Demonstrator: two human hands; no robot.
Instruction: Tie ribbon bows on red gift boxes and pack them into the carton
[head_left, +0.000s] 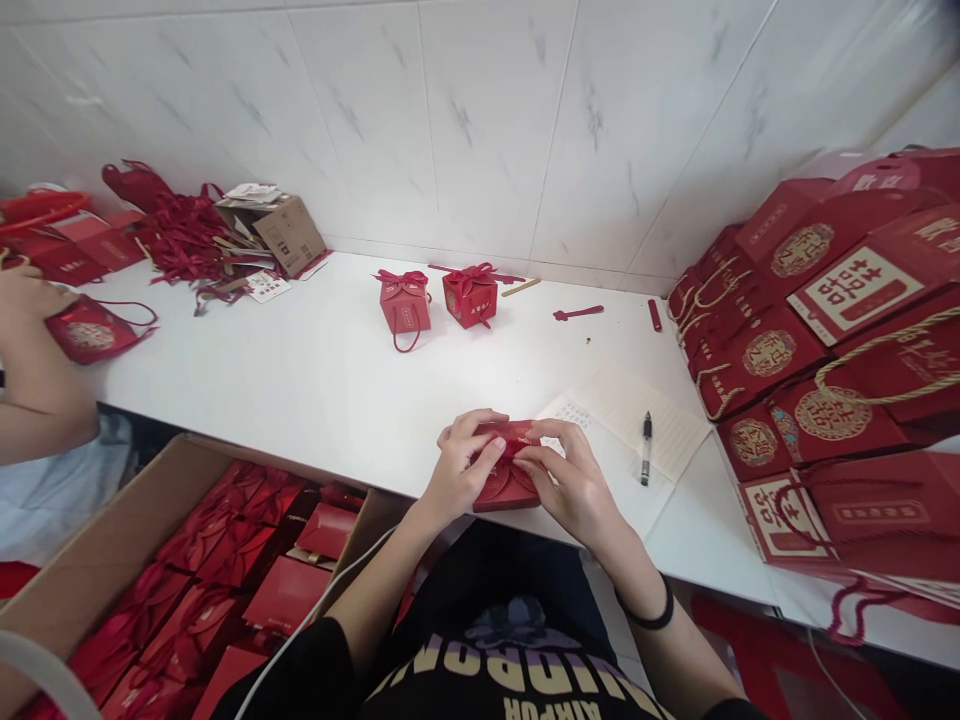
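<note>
A red gift box [504, 492] sits at the front edge of the white table, directly before me. My left hand [463, 462] is closed around its left side, with the thumb pressed on the top near a bit of red ribbon [511, 450]. From the right, my right hand [568, 478] pinches at that same ribbon between thumb and forefinger, its other fingers curled over the far side of the box. My fingers partly hide the top of the box and the ribbon. Farther back stand two finished-looking gift boxes, a left one [405, 304] and a right one [471, 300], both with bows and cord handles.
Red gift bags [814, 350] are stacked at right. A pen [646, 450] lies on an open notebook [671, 425]. Ribbons [184, 235] and a small cardboard box [289, 237] lie back left. Below, a large carton [169, 480] holds red boxes. Another person's arm [37, 370] reaches in at left.
</note>
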